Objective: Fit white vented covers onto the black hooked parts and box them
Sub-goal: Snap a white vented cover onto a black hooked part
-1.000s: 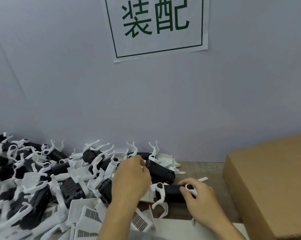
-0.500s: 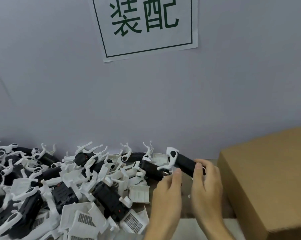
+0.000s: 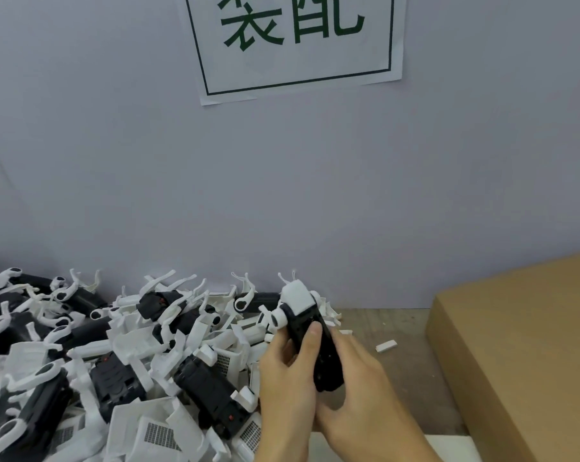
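Raised since, black hooked part (image 3: 310,341) points white end up-left, both hands gripping.

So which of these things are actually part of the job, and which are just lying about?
Part of the job:
- black hooked part, held by left hand and right hand
- pile of white vented covers
- cardboard box

Just lying about:
- wall sign
- small white scrap
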Motion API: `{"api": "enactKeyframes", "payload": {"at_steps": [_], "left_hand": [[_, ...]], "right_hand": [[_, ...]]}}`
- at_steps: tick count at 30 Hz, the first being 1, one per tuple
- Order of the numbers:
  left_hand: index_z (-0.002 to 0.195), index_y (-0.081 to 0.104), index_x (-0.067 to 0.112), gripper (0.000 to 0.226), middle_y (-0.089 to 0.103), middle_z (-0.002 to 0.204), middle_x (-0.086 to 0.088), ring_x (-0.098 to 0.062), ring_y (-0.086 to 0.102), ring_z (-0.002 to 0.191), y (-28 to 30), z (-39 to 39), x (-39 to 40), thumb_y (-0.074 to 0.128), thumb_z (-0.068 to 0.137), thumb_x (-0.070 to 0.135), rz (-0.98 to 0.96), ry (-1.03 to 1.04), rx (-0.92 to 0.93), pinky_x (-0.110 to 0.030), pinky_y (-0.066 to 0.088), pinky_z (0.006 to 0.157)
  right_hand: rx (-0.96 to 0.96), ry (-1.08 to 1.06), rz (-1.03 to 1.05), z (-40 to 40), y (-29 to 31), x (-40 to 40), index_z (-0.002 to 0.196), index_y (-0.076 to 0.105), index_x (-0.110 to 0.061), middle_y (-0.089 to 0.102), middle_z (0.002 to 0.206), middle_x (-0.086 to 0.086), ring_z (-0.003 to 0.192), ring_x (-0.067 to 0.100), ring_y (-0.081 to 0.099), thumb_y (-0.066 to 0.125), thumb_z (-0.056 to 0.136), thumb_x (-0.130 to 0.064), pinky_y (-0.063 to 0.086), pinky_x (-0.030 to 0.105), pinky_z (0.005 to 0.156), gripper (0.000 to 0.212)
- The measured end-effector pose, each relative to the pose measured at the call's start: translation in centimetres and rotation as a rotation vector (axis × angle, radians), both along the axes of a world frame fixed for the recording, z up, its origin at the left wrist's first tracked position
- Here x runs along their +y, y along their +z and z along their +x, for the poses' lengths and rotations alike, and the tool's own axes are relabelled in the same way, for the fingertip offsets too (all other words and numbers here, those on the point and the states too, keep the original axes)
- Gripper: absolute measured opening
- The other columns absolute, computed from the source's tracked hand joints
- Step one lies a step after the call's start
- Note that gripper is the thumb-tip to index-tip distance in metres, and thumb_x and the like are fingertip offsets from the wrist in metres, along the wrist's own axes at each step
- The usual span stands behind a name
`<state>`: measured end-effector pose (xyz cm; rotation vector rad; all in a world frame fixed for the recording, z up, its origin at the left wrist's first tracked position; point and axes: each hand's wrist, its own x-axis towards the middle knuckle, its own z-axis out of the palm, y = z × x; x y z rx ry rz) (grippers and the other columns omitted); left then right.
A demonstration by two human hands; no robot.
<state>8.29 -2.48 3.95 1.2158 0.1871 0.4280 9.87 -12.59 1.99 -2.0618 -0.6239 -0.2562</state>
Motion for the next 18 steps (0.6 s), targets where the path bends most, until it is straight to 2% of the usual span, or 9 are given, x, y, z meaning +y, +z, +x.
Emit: {"api": "enactKeyframes", "payload": {"at_steps": [2,4,6,8,10,15,18], "left_hand": [[0.097,0.075,0.017,0.008,0.079,0.09,-0.001,-0.012,0.075,0.087,-0.2,0.2,0.3,0.069,0.092,0.017,0.095,0.007,-0.017,-0.015,0.055,0.067],[0.098,0.074,0.017,0.007,0.079,0.089,0.001,-0.011,0.075,0.087,-0.5,0.4,0.5,0.069,0.092,0.015,0.184,0.016,-0.008,-0.02,0.056,0.072],[0.1,0.073,0.018,0.009,0.078,0.091,0.001,-0.011,0.074,0.089,-0.8,0.5,0.6,0.07,0.092,0.015,0.241,0.003,-0.01,-0.025,0.058,0.078],[0.099,0.073,0.019,0.009,0.078,0.091,0.002,-0.011,0.074,0.088,-0.9,0.4,0.6,0.07,0.091,0.015,0.27,-0.011,-0.025,-0.024,0.058,0.078],[0.094,0.074,0.022,0.007,0.078,0.088,0.003,-0.011,0.074,0.086,-1.2,0.5,0.3,0.072,0.09,0.016,0.313,-0.015,-0.034,-0.021,0.057,0.074],[0.082,0.075,0.022,0.006,0.077,0.079,0.003,-0.011,0.073,0.076,-1.8,0.5,-0.4,0.08,0.084,0.02,0.351,-0.011,-0.023,-0.02,0.056,0.065],[0.082,0.075,0.022,0.005,0.076,0.078,0.003,-0.01,0.073,0.076,-1.8,0.4,-0.4,0.08,0.083,0.023,0.381,-0.034,-0.016,-0.018,0.055,0.065]], "right_hand": [[0.087,-0.002,-0.016,0.3,0.4,0.3,0.132,0.048,-0.041,0.058,0.119,-0.022,0.111,-0.003,0.057,0.067,0.069,-0.041,0.053,0.025,0.09,0.066],[0.148,-0.016,-0.045,0.7,0.7,0.8,0.116,0.057,-0.036,0.065,0.107,-0.015,0.098,0.001,0.064,0.068,0.074,-0.031,0.057,0.027,0.08,0.044],[0.139,-0.044,-0.018,0.6,0.6,1.2,0.106,0.062,-0.033,0.069,0.097,-0.014,0.088,-0.001,0.065,0.067,0.078,-0.022,0.054,0.017,0.069,0.03],[0.13,-0.098,0.09,0.1,0.0,1.5,0.104,0.063,-0.034,0.07,0.094,-0.016,0.086,-0.006,0.065,0.069,0.078,-0.018,0.049,0.009,0.066,0.031],[0.124,-0.15,0.152,-0.4,-0.5,1.5,0.105,0.062,-0.037,0.07,0.096,-0.018,0.088,-0.006,0.065,0.07,0.078,-0.019,0.047,0.008,0.068,0.034],[0.154,-0.218,0.122,-0.3,-1.6,0.5,0.1,0.063,-0.039,0.07,0.093,-0.018,0.087,-0.005,0.063,0.071,0.076,-0.022,0.048,0.009,0.069,0.031],[0.219,-0.222,0.107,-0.5,-1.7,0.4,0.095,0.062,-0.037,0.07,0.089,-0.015,0.084,0.0,0.065,0.066,0.074,-0.033,0.053,0.017,0.069,0.021]]}}
